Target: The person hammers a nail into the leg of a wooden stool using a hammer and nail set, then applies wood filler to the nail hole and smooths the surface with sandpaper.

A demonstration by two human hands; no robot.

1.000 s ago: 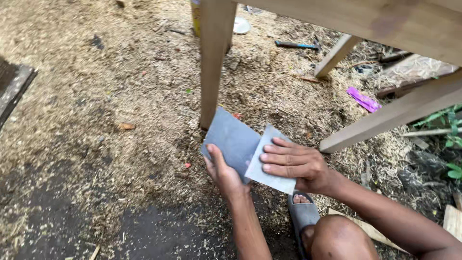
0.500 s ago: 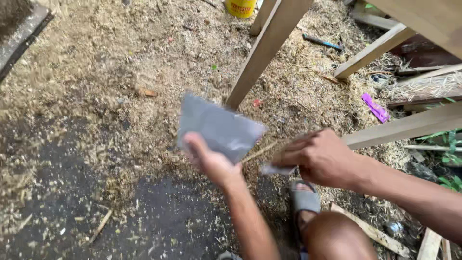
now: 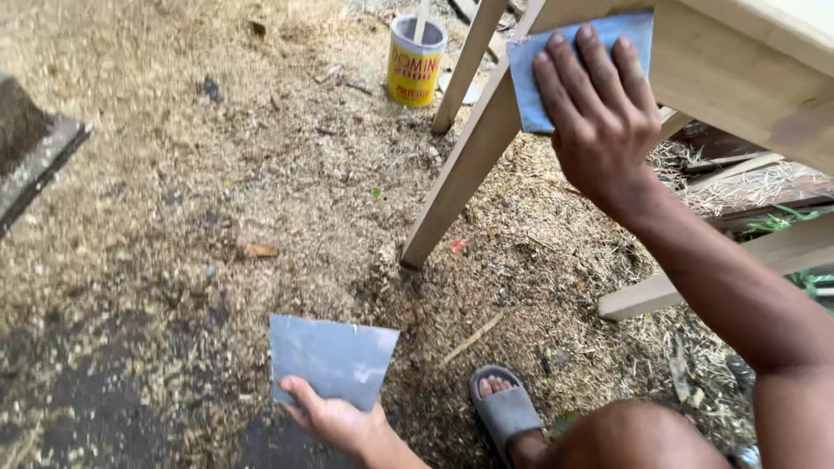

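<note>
My right hand (image 3: 599, 113) presses a small blue-grey sheet of sandpaper (image 3: 573, 39) flat against the top of a pale wooden table leg (image 3: 473, 152), just under the table's frame (image 3: 738, 78). My left hand (image 3: 334, 421) is low near the ground and pinches the bottom edge of a larger grey sandpaper sheet (image 3: 330, 356), held out flat and away from the wood. The fingers of my right hand are spread over the small sheet and cover most of it.
Sawdust and shavings cover the ground. A yellow tin (image 3: 415, 62) with a stick in it stands behind the legs. My foot in a grey sandal (image 3: 504, 408) is at the bottom, next to my knee. More wooden rails (image 3: 721, 269) lie to the right, a dark slab (image 3: 35, 156) at the left.
My right hand took the smaller sheet off the larger one and rose up to the top of the table leg. My left hand dropped lower with the larger sheet.
</note>
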